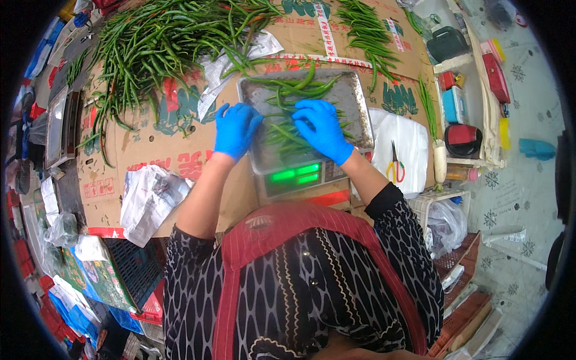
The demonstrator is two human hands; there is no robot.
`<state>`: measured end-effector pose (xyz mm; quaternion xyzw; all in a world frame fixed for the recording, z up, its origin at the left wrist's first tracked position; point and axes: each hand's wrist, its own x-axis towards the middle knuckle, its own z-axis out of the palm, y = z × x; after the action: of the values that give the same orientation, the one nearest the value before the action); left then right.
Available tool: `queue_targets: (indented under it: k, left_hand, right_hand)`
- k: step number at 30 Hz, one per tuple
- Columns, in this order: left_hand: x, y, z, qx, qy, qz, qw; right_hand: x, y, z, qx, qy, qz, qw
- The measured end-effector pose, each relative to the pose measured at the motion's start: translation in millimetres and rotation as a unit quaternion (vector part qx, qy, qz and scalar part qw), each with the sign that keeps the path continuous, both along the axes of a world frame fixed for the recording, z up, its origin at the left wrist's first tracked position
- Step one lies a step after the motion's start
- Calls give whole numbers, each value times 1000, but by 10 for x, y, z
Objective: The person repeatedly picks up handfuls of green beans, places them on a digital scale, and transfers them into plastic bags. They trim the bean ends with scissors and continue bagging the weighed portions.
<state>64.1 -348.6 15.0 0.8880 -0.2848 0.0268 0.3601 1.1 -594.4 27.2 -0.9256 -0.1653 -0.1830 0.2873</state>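
Note:
A metal weighing pan (355,96) on a digital scale with a lit green display (295,173) stands before me. Long green chili peppers (290,135) lie across the pan, some blurred. My left hand (236,130), in a blue glove, is at the pan's left rim with its fingers curled. Over the peppers, towards the pan's right half, is my right hand (321,128), also blue-gloved, with bent fingers. Whether either hand grips a pepper is hidden by the fingers and blur.
Flattened cardboard (135,144) covers the table. A big chili heap (148,49) lies back left, a neat chili row (366,40) back right. Scissors (396,167) rest on white plastic bags (416,139) at right, beside a white radish (439,162). Crumpled newspaper (153,198) sits front left.

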Motion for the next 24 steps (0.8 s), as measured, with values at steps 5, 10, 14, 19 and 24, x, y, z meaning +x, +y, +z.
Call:
queue_targets:
  k: [5,10,14,19,24]
  left_hand:
    - [-60,92,-137,-145,177,48,972]
    - [-108,213,-240,-186,209,114,953]
    - [-181,383,-263,-231,299,155,913]
    - [-298,448,-207,-255,205,173,929]
    - [-444,474,-176,-233,101,187,949]
  right_hand:
    - [30,-4,-28,18,24,1,1000]
    - [19,-10,-8,8,43,-1,999]
    - [23,-23,-25,19,44,2,999]
    - [244,-116,52,109,19,-20,994]
    - [837,-330,4,-1,42,38,998]
